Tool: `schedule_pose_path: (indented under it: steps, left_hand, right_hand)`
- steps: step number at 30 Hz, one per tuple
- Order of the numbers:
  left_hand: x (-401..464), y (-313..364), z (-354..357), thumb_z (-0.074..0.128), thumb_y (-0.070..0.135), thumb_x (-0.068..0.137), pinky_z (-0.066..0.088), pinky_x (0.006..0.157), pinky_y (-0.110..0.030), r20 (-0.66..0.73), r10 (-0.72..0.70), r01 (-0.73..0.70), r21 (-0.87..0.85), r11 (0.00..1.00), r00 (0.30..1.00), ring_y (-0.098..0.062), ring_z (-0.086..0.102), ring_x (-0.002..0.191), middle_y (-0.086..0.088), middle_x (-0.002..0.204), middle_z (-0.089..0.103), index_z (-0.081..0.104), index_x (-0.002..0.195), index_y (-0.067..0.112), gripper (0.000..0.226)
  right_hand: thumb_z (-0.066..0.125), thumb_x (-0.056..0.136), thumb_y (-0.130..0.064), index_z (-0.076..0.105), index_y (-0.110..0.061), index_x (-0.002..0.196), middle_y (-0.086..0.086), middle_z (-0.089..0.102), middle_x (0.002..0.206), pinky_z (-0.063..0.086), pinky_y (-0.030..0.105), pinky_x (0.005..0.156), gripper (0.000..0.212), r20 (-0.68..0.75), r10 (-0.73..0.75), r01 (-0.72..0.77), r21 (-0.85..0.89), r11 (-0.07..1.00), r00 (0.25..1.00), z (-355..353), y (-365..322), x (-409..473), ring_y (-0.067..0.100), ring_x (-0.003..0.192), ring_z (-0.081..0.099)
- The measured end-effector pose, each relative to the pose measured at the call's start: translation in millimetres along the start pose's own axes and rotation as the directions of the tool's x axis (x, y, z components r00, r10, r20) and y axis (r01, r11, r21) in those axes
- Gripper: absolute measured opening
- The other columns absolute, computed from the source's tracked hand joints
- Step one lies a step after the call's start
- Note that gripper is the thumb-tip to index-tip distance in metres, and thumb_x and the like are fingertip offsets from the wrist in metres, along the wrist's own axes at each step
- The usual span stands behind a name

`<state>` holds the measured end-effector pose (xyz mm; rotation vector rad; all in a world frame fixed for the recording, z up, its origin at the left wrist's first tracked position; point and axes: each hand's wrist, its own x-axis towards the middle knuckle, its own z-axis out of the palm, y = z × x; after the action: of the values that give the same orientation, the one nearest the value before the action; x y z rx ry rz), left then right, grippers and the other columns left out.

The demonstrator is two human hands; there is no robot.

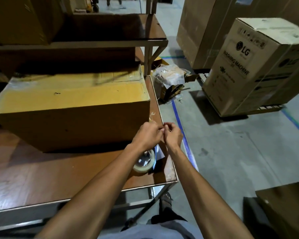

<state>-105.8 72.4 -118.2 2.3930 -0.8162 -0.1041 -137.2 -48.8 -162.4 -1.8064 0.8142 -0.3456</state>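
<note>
Left hand [148, 135], right hand [173, 136]: fingers curled, tips together; pinched item unidentifiable. Risk: forearm sweeping tape roll [142, 167] off bench [59, 169] edge. Keep arms raised.

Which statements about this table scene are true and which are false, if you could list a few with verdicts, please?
1. The tape roll lies on the table. True.
2. The left hand rests on top of the box. False: it meets the right hand at the table's right edge, beside the box.
3. The LG carton stands on the table. False: it stands on the floor, to the right.
4. The box is closed. True.
</note>
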Motion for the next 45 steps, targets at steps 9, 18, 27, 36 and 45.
schedule_pose_path:
  steps: [9,18,27,36,45]
  left_hand:
    - [67,73,-63,0.06,0.021,0.102,0.058,0.087,-0.039,-0.235,0.299,-0.281,0.108,0.954,0.925,-0.021,0.069,0.096,-0.007,0.103,0.076,0.076,0.112,0.01,0.021]
    - [122,11,-113,0.04,0.035,0.111,0.016,0.131,-0.055,-0.096,-0.138,0.166,0.427,0.889,0.986,-0.023,0.026,0.16,-0.002,0.171,0.034,0.036,0.163,0.024,0.054]
    - [124,-1,-112,0.027,0.04,0.112,0.001,0.131,-0.056,-0.064,-0.254,0.258,0.408,0.876,0.965,-0.019,0.002,0.164,0.008,0.178,0.005,0.011,0.17,0.026,0.062]
    - [122,-5,-118,0.024,0.035,0.11,0.011,0.132,-0.051,-0.196,-0.328,0.369,0.243,0.897,0.924,-0.019,0.019,0.162,-0.001,0.176,0.019,0.024,0.168,0.02,0.061]
    - [112,-20,-129,0.031,0.032,0.113,0.003,0.129,-0.055,-0.044,-0.262,0.261,0.342,0.903,0.964,-0.019,0.011,0.164,0.002,0.177,0.011,0.019,0.169,0.023,0.058]
  right_hand:
    - [0.041,0.114,-0.029,0.063,-0.023,0.099,0.003,0.068,0.098,0.059,0.041,0.083,0.028,0.12,-0.211,0.161,0.333,0.929,0.97,-10,-63,47,0.017,0.092,0.068]
    - [0.042,0.115,-0.038,0.045,-0.035,0.16,0.002,0.049,0.164,0.04,0.043,0.123,0.045,0.397,-0.396,0.312,0.262,0.913,0.828,28,-100,72,0.023,0.15,0.046]
    - [0.005,0.097,-0.084,0.041,-0.038,0.162,0.008,0.048,0.164,0.03,0.048,0.128,0.088,0.559,-0.253,0.19,0.17,0.967,0.79,60,-86,83,0.036,0.153,0.04]
    - [0.013,0.115,-0.043,0.023,-0.023,0.169,-0.004,0.024,0.174,0.019,0.036,0.132,0.059,0.449,-0.419,0.375,0.187,0.908,0.789,46,-98,78,0.005,0.161,0.016]
    - [0.016,0.117,-0.042,0.017,-0.037,0.169,0.006,0.034,0.171,0.021,0.033,0.129,0.052,0.584,-0.399,0.394,0.144,0.908,0.706,34,-104,70,0.032,0.157,0.035]
